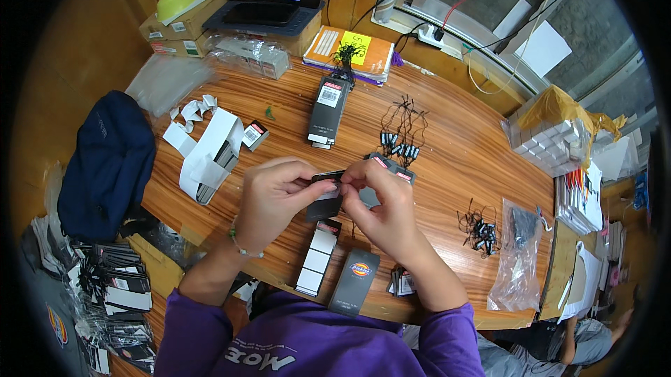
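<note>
In the middle of the table I hold a dark hang tag (320,209) up with both hands. My left hand (271,198) pinches its upper edge between thumb and fingers. At the tag's top right corner, the fingertips of my right hand (386,202) are pressed together; a thin dark cord seems to hang below them, but its grip is partly hidden. Under and beside my right hand lie more dark tags (404,173). Nearer to me are a dark strip with white labels (316,259) and a grey tag (355,283) with a red-and-yellow emblem.
A stack of strung tags (327,112) lies beyond my hands, with black cords (402,132) to its right. Another cord heap (482,230) sits beside a clear plastic bag (516,258). At left stands a white open box (210,157); a laptop (269,10) is at the back.
</note>
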`<action>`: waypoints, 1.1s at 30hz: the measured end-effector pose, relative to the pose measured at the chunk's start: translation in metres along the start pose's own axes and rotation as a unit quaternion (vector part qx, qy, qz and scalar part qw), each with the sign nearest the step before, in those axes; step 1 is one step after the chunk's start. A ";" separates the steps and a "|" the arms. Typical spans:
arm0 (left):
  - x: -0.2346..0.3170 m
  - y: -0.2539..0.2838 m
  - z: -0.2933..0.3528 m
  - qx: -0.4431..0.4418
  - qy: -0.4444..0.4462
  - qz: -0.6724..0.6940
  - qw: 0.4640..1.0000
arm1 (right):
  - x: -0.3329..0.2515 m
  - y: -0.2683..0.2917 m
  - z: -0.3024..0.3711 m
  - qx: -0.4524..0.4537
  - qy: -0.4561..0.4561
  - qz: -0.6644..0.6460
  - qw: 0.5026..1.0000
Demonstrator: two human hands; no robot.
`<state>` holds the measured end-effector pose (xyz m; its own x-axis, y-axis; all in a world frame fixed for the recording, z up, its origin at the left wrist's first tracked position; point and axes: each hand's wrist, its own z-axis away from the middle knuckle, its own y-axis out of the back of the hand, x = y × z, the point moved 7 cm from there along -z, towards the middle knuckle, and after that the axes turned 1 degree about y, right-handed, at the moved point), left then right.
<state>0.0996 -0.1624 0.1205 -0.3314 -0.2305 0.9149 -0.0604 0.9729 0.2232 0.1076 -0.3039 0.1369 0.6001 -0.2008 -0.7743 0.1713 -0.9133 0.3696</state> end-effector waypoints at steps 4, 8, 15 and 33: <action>-0.002 -0.001 0.001 -0.002 0.005 -0.001 1.000 | -0.002 0.000 -0.001 -0.001 0.025 0.025 0.999; -0.002 0.000 0.001 0.004 0.004 0.011 1.000 | -0.005 -0.003 -0.001 -0.008 0.033 0.036 0.999; 0.007 0.000 0.002 -0.008 -0.021 -0.049 0.999 | 0.014 -0.007 0.004 -0.012 -0.049 -0.081 0.995; 0.017 -0.010 0.009 -0.064 -0.025 -0.065 0.996 | -0.009 0.002 0.001 0.006 0.063 0.039 0.997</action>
<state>0.0860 -0.1756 0.1310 -0.3761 -0.3495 0.8581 0.0128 0.9241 0.3820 0.1016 -0.3043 0.1445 0.7054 -0.2247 -0.6723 0.1123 -0.9010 0.4190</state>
